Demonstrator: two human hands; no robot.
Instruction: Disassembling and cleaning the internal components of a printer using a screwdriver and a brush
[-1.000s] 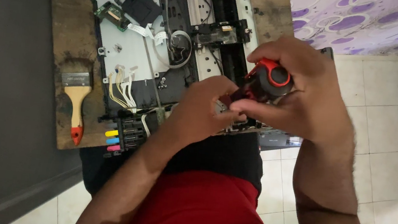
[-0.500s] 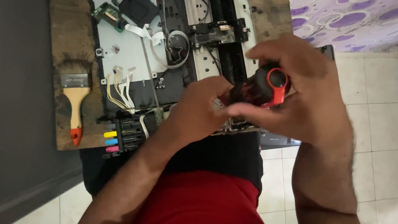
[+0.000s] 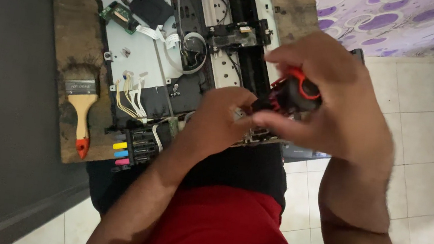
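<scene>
While the opened printer chassis [image 3: 181, 57] lies along the wooden tabletop [image 3: 71, 27], both hands work at its near edge. The right hand [image 3: 334, 109] is closed around a red-and-black screwdriver handle [image 3: 295, 93]; the left hand [image 3: 222, 122] pinches near its tip (hidden behind the fingers). To do this well, I judge the tool should stay upright and seated. A paintbrush [image 3: 82, 108] rests by the left edge.

Soft, even indoor light — slight motion blur, no glare
</scene>
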